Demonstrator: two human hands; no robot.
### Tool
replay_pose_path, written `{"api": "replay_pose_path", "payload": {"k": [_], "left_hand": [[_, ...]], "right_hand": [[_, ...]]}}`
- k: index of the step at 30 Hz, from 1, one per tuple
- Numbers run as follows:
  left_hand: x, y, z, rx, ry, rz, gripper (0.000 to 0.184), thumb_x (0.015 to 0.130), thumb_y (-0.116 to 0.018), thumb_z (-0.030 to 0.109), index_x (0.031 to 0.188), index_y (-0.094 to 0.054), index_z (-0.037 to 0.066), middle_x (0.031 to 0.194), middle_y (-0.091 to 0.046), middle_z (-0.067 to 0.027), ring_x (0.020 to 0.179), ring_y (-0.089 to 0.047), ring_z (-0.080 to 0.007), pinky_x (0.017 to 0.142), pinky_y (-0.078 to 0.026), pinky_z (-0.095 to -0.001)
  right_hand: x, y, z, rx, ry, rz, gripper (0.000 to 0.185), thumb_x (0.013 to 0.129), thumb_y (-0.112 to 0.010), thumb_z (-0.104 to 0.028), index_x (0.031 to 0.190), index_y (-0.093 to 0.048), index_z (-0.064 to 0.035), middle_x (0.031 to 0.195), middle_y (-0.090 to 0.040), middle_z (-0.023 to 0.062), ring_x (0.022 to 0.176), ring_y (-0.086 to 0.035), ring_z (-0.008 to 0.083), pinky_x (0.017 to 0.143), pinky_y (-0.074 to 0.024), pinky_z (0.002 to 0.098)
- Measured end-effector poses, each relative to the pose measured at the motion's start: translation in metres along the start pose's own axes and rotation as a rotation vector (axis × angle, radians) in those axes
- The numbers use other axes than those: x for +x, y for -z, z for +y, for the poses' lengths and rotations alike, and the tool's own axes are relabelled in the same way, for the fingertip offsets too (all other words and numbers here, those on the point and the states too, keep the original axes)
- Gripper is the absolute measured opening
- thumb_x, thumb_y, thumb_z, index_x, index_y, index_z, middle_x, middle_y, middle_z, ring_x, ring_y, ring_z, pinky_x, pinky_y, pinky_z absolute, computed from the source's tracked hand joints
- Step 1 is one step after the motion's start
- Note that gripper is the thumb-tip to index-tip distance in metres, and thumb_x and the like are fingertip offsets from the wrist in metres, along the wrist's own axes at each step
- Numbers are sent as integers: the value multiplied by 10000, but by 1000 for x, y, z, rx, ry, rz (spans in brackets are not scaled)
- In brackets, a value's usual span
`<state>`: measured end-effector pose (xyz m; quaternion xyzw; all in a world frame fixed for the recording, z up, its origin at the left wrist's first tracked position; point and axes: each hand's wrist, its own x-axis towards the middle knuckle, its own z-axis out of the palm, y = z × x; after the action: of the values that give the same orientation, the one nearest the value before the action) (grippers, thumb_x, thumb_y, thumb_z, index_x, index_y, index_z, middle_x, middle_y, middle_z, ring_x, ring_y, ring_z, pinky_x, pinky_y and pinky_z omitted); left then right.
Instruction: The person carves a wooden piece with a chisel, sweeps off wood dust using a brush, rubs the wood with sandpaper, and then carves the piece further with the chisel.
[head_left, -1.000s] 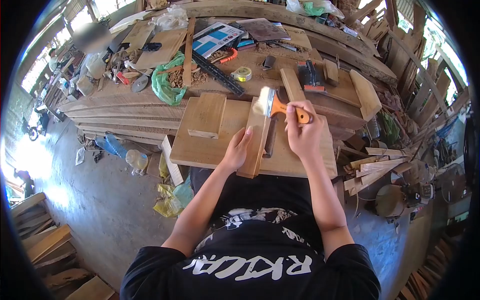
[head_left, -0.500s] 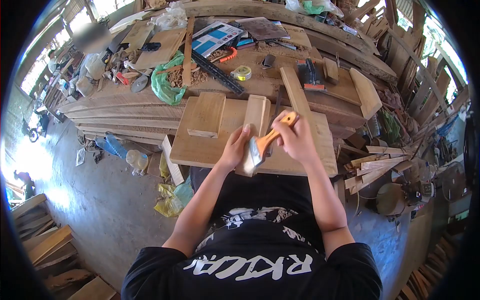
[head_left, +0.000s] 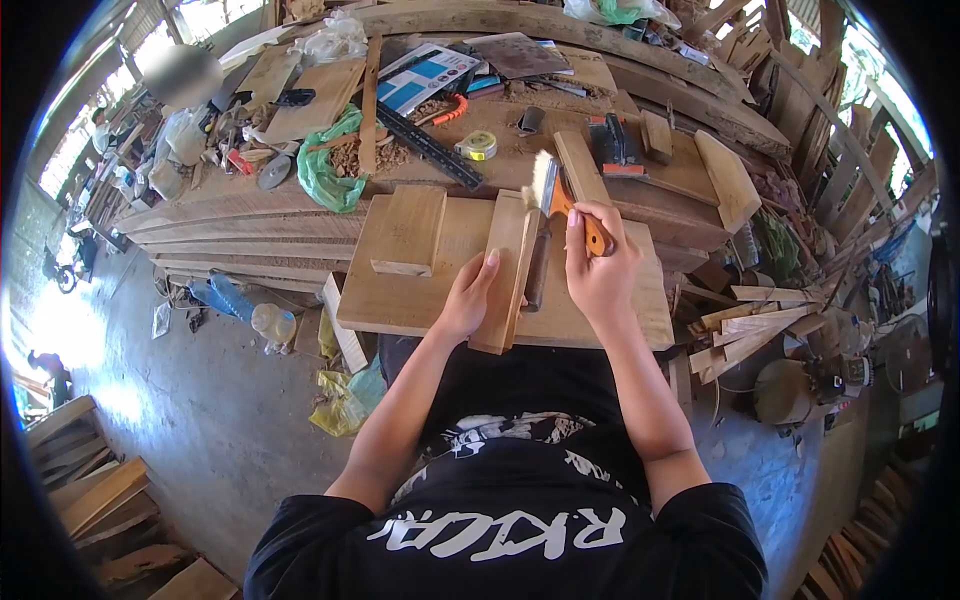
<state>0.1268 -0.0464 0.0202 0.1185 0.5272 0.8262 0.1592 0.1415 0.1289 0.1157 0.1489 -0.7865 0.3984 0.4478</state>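
My left hand (head_left: 470, 298) grips a narrow wooden piece (head_left: 500, 285), which is tilted on its edge over a wide board (head_left: 380, 300). In my right hand (head_left: 605, 265) is a paintbrush (head_left: 580, 215) with an orange handle, held by that handle. Its pale bristles point up and touch or nearly touch the far end of the piece. A dark tool (head_left: 538, 270) lies on the board just right of the piece, partly hidden. A smaller wooden block (head_left: 410, 230) rests on the board's left part.
Behind the board, a stacked-plank bench (head_left: 240, 230) bears a tape measure (head_left: 477, 146), a black ruler (head_left: 430, 145), a green bag (head_left: 330, 175) and a red-black tool (head_left: 615, 148). Wood offcuts (head_left: 765, 325) lie at the right. A blurred shape (head_left: 183, 77) is at the upper left.
The brush has swung from the near end of the wooden piece up to its far end, its bristles now pointing away. My left hand has tilted the piece back onto its edge.
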Motion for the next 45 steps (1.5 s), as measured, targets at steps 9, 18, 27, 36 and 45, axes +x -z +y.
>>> {"api": "replay_pose_path", "payload": {"k": [9, 18, 27, 36, 45], "left_hand": [[-2, 8, 0, -95, 8, 18, 437, 1042, -412, 385, 1169, -529, -17, 1012, -637, -76, 862, -641, -137, 733, -538, -261], [3, 11, -11, 256, -130, 279, 374, 1047, -429, 364, 1005, -570, 21, 916, -557, -3, 874, -469, -66, 791, -410, -237], [0, 5, -5, 202, -91, 106, 366, 1054, -421, 324, 1156, -556, -1, 970, -589, 0, 917, -510, -62, 826, -427, -226], [-1, 3, -2, 40, -19, -54, 423, 1048, -411, 354, 1226, -500, -20, 960, -625, -63, 837, -623, -124, 718, -544, -287], [-1, 6, -2, -53, -22, -10, 412, 1039, -428, 374, 1180, -507, -5, 972, -632, -81, 777, -664, -160, 687, -564, -290]], "right_hand": [[-3, 6, -23, 97, -109, -303, 108, 890, -615, -59, 843, -519, -44, 627, -623, 122, 572, -662, 261, 510, -485, 313], [5, 25, -40, 304, -284, -743, 144, 878, -603, -86, 787, -538, 5, 551, -536, 149, 481, -562, 278, 482, -427, 355], [3, 15, -22, 497, -655, -546, 175, 931, -551, -108, 786, -564, -12, 552, -540, 8, 492, -540, 63, 471, -410, 253], [-1, 7, -1, 170, -193, -53, 19, 896, -608, -24, 901, -590, -29, 651, -618, 77, 560, -637, 144, 523, -462, 260], [-3, 10, -15, 112, -76, -232, 107, 865, -639, -50, 825, -540, -43, 633, -613, 114, 564, -653, 259, 504, -481, 318]]}}
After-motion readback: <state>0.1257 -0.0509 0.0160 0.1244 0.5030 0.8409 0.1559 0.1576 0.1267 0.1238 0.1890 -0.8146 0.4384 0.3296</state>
